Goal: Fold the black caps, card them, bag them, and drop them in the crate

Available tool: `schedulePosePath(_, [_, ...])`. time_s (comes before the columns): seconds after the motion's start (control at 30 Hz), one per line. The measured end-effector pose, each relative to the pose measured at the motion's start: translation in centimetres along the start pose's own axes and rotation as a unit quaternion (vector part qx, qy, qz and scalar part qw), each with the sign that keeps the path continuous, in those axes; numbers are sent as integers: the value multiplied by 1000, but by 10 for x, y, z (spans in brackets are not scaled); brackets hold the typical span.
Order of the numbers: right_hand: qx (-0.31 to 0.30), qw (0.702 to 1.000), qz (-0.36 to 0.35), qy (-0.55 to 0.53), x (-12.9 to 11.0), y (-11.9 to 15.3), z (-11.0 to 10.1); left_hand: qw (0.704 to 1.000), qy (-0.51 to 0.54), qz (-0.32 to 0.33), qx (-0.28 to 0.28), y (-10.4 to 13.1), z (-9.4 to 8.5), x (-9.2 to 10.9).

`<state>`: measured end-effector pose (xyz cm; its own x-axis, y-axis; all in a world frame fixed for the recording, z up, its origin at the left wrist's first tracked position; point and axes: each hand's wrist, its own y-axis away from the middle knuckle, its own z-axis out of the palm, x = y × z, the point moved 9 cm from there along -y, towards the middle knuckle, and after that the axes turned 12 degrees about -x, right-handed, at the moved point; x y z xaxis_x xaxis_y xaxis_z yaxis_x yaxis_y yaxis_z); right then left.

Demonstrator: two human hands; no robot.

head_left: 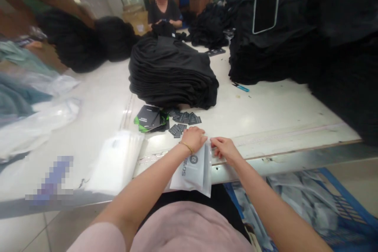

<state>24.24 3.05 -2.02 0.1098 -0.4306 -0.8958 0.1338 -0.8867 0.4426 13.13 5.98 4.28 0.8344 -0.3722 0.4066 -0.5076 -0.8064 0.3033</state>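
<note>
A frosted plastic bag [191, 177] with dark printing hangs over the table's front edge, close to my body. My left hand [195, 139] is closed on its upper part, fingers bent over the top. At the bag's upper right corner, my right hand [226, 149] has its thumb and index finger pinched on the edge, other fingers curled. Just beyond my left hand lie small dark labels [184, 118] and a pile of black and green cards [148, 117]. Behind these stands a tall stack of folded black garments [173, 73]. What is inside the bag is hard to make out.
A stack of white plastic bags [116, 161] lies at left. Blue-handled thread snips [241, 87] rest beyond my right hand. Large black garment piles [265, 55] rise at right, one bearing a phone-like tablet [266, 10]. A blue crate [348, 204] stands below right. Another person [163, 12] sits opposite.
</note>
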Motion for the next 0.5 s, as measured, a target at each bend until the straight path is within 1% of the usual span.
schedulePosePath(0.07, [-11,1000,3,10,1,0,9,998,10,2,-57,-16,10,-3])
schedulePosePath(0.1, [-20,1000,8,16,4,4,14,998,14,5,-68,-19,14,-4])
schedulePosePath(0.17, [-48,998,23,28,17,23,26,998,19,-1,-53,-18,14,-10])
schedulePosePath(0.27, [-115,991,62,42,46,69,43,998,30,-44,-12,-10,6,-25])
schedulePosePath(0.3, [-130,988,73,47,53,84,44,998,33,-62,-1,-8,3,-26])
schedulePosePath(0.33, [-130,988,70,53,57,97,42,996,39,-76,11,-5,1,-24])
schedulePosePath(0.37, [-115,990,53,57,55,106,36,995,50,-80,25,-2,-2,-16])
schedulePosePath(0.4, [-88,994,23,59,48,112,25,995,69,-68,39,0,-4,-1])
schedulePosePath(0.43, [-51,997,-12,62,38,116,11,993,94,-37,53,3,-6,20])
schedulePosePath(0.5, [29,995,-59,80,18,124,-25,983,149,68,85,12,-14,71])
